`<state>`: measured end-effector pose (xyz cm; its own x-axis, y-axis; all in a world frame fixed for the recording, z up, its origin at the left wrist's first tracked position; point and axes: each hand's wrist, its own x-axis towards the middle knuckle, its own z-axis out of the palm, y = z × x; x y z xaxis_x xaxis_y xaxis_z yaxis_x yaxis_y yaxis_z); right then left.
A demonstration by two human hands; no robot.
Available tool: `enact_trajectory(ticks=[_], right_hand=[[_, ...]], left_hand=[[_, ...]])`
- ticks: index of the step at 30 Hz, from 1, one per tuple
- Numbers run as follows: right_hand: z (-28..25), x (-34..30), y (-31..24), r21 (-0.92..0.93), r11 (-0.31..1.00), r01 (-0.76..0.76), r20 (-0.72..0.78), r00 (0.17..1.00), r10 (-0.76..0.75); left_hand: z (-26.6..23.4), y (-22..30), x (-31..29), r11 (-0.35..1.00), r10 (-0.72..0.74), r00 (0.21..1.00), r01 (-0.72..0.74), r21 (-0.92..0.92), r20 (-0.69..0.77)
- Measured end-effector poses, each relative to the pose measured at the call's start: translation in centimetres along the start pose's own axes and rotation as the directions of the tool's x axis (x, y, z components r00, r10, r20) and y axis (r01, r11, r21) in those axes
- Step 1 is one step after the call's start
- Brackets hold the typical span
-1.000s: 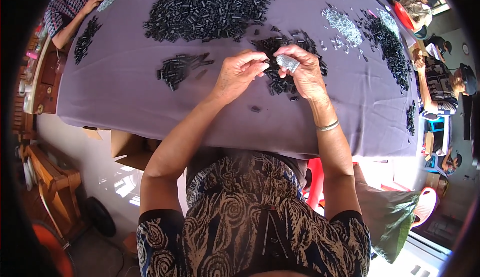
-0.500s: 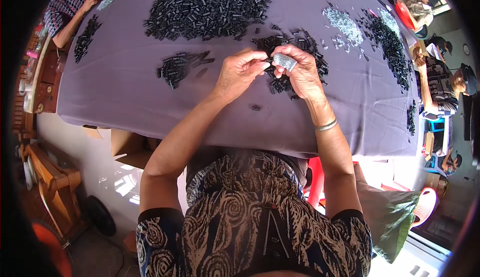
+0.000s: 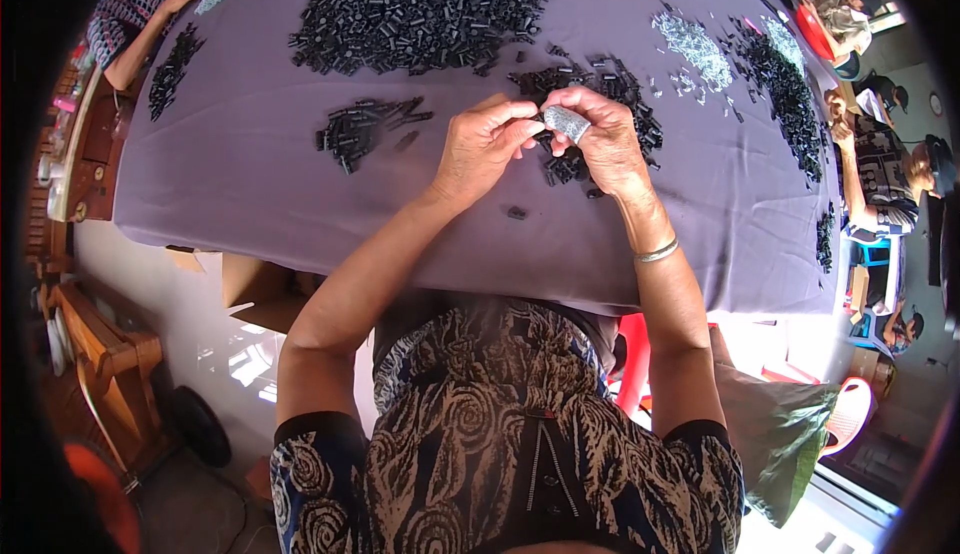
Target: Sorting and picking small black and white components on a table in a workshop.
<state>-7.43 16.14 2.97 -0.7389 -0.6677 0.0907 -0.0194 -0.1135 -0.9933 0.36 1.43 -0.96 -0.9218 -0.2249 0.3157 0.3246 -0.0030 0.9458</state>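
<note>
My left hand (image 3: 487,151) is closed in a pinch, thumb against forefinger, at a small black piece (image 3: 541,120) that barely shows. Meeting it there, my right hand (image 3: 610,149) is also closed, fingertips on the same spot. A silvery, grainy covering (image 3: 567,125) sits at the right thumb; it looks wrapped around it. Beneath and behind the right hand lies a pile of small black cylindrical parts (image 3: 625,94). A smaller group of black parts (image 3: 350,136) rests to the left of my left hand. One loose black part (image 3: 516,213) lies nearer to me.
A large heap of black parts (image 3: 420,14) covers the far middle of the purple-grey tablecloth (image 3: 250,174). Clear small pieces (image 3: 695,51) and another black heap (image 3: 785,104) lie at the right. Other people sit along both sides. An open cardboard box (image 3: 262,289) stands under the front edge.
My hands stay together at the small black piece, with only slight finger movement. The whole view has shifted a little.
</note>
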Motion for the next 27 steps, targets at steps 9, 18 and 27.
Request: enact_trajectory(ticks=[9,18,27], right_hand=[[-0.2,0.0,-0.8,0.146,0.983,-0.108,0.024,0.994,0.105],[-1.3,-1.1,-0.8,0.247,0.945,-0.213,0.152,0.972,0.179],[-1.7,-2.0,0.1,0.414,0.871,-0.263,0.239,0.955,0.175]], left_hand=[[0.2,0.2,0.3,0.998,-0.023,0.999,0.021,-0.056,-0.034],[1.2,2.0,0.3,0.990,0.044,0.999,-0.047,-0.134,-0.029],[4.6,3.2,0.8,0.957,0.141,0.990,-0.138,-0.255,-0.006]])
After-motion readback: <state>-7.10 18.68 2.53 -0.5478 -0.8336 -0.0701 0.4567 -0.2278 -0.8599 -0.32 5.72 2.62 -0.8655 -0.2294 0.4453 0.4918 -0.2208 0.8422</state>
